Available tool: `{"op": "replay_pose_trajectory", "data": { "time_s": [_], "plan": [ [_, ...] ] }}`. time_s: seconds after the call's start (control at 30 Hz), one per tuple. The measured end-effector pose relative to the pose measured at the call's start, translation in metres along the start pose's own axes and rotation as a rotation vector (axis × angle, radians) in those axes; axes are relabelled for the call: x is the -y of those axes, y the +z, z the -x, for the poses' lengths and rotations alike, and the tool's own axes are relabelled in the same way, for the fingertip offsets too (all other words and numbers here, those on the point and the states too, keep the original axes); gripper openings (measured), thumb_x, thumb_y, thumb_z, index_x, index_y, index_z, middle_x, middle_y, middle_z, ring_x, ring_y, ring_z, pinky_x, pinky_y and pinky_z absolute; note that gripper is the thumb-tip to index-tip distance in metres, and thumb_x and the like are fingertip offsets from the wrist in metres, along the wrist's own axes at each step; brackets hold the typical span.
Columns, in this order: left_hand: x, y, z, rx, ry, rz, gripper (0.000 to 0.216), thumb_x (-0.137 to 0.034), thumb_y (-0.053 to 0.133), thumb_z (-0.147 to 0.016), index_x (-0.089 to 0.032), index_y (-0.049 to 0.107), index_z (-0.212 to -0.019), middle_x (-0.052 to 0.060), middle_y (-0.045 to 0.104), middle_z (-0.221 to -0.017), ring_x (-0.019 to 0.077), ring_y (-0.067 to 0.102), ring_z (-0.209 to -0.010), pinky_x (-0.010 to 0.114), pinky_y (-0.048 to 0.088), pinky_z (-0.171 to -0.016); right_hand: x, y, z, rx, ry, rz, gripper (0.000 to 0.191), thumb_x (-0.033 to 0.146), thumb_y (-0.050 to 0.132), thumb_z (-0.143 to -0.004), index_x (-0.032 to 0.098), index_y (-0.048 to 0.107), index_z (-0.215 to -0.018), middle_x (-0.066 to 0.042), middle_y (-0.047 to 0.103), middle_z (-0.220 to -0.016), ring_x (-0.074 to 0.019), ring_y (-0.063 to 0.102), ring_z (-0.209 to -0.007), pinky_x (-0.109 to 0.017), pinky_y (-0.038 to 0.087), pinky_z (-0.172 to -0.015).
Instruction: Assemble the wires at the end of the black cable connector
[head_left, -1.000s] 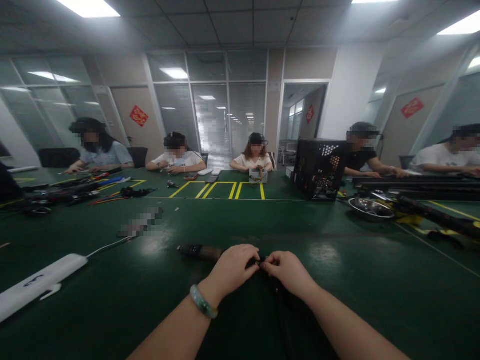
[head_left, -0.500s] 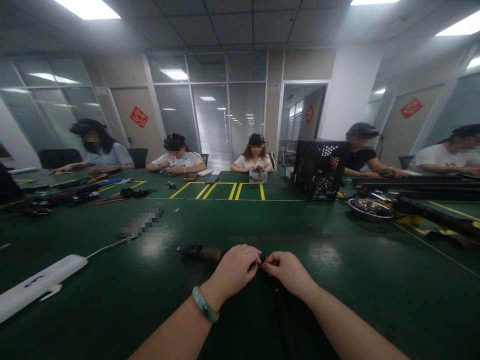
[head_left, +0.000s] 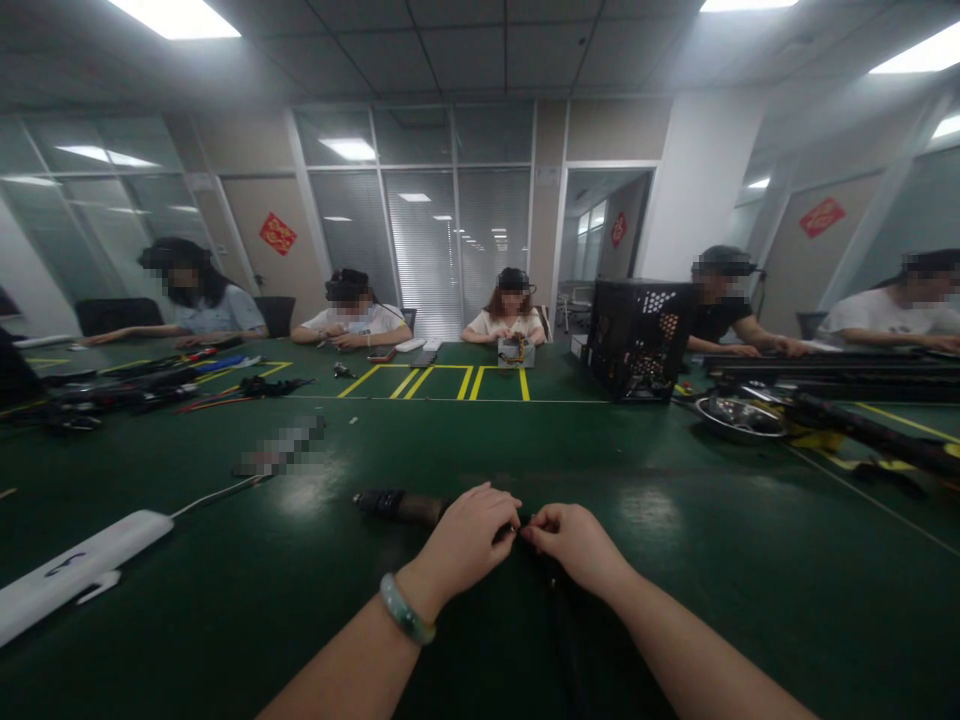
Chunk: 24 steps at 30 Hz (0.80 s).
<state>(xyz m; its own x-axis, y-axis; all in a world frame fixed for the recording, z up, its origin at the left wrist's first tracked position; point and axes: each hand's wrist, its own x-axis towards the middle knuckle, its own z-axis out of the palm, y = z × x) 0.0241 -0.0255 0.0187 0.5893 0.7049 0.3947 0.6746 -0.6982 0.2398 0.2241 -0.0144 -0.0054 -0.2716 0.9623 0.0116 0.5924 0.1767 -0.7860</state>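
Note:
On the green table [head_left: 420, 440] lies a dark, rod-shaped tool [head_left: 418, 508] with a black ringed section and a small metallic tip at its left end. My left hand [head_left: 474, 535], a green bangle at the wrist, is closed over the tool's right part and covers it. Fingertips pressed together, my right hand [head_left: 576, 545] pinches at the tool's right end, close to the left fingers. What sits in that pinch is too small and dark to make out. A dark cable-like strip [head_left: 559, 610] runs from there toward me, between my forearms.
A white power strip [head_left: 97, 570] lies to the left, a blurred-out phone-like object [head_left: 281, 447] beyond it. Cables and tools [head_left: 142, 385] lie far left. Across stand a black computer case [head_left: 637, 340], a metal bowl [head_left: 742, 418] and a grey box [head_left: 516, 355]. Several people sit opposite.
My left hand has shifted very slightly, its wrist a little to the left. The right hand and the tool look the same.

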Motion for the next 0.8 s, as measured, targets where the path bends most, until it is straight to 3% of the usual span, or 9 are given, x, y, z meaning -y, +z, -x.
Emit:
{"op": "replay_pose_trajectory", "data": {
  "time_s": [0.23, 0.5, 0.67, 0.8],
  "plan": [
    [0.0025, -0.0006, 0.0003, -0.029, -0.018, 0.017, 0.014, -0.020, 0.063, -0.081, -0.023, 0.059, -0.095, 0.003, 0.063, -0.117, 0.0211, 0.055, -0.114, 0.048, 0.028, -0.111, 0.0027, -0.0010, 0.0012, 0.011, 0.002, -0.019, 0.020, 0.035, 0.061, -0.083, 0.017, 0.071, -0.078, -0.001, 0.069, -0.068, -0.0138, 0.061, -0.061, -0.021, 0.037, -0.054],
    [0.0014, 0.0026, -0.0001, -0.005, 0.006, -0.001, 0.011, -0.014, 0.058, -0.082, -0.022, 0.059, -0.089, 0.002, 0.064, -0.115, 0.0186, 0.056, -0.112, 0.044, 0.028, -0.112, 0.0014, -0.0009, 0.0021, 0.015, -0.007, -0.033, 0.021, 0.036, 0.061, -0.083, 0.017, 0.071, -0.079, -0.001, 0.069, -0.070, -0.0140, 0.061, -0.061, -0.020, 0.038, -0.053],
    [0.0049, 0.0022, 0.0009, -0.013, -0.019, -0.009, 0.018, -0.022, 0.064, -0.081, -0.023, 0.059, -0.098, 0.003, 0.061, -0.120, 0.0206, 0.053, -0.117, 0.046, 0.028, -0.111, 0.0002, 0.0004, 0.0003, 0.007, -0.018, -0.030, 0.021, 0.035, 0.062, -0.083, 0.017, 0.071, -0.078, -0.001, 0.069, -0.068, -0.0140, 0.061, -0.062, -0.020, 0.038, -0.054],
    [0.0067, 0.0049, 0.0006, -0.002, -0.004, -0.010, 0.010, -0.019, 0.060, -0.083, -0.022, 0.060, -0.093, 0.004, 0.063, -0.118, 0.0207, 0.055, -0.114, 0.046, 0.031, -0.110, 0.0018, -0.0007, 0.0004, 0.012, -0.002, -0.039, 0.019, 0.033, 0.063, -0.082, 0.017, 0.071, -0.079, -0.001, 0.069, -0.068, -0.0135, 0.061, -0.060, -0.020, 0.038, -0.055]
  ]
}}
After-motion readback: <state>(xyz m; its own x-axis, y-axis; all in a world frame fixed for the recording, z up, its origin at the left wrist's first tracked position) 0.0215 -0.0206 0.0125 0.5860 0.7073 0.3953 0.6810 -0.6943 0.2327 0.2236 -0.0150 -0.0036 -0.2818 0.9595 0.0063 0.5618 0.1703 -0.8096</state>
